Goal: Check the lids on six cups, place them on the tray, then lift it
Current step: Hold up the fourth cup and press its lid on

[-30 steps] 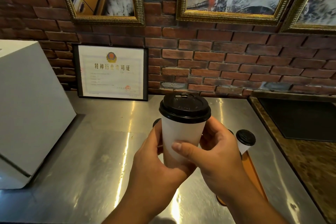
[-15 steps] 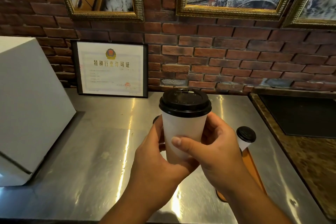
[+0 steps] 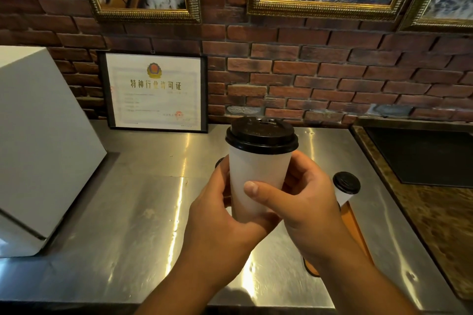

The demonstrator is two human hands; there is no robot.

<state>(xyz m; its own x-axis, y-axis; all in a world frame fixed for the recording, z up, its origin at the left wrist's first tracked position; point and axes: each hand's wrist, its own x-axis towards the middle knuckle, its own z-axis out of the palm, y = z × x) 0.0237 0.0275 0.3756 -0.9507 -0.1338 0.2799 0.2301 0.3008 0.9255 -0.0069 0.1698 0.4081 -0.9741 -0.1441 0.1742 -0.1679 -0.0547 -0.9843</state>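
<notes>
White cup (image 3: 258,181) with black lid (image 3: 261,134) held upright at frame centre, above steel counter (image 3: 143,212). Left hand (image 3: 220,222) curled round cup's lower left side and base. Right hand (image 3: 304,210) wrapped round its right side, thumb across the front. Lid sits level on rim. Second lidded cup (image 3: 344,193) right of centre, at far end of orange tray (image 3: 357,227), which is mostly hidden behind the right wrist. White box (image 3: 38,148) at left edge. Framed certificate (image 3: 153,91) leans on brick wall, upper left.
</notes>
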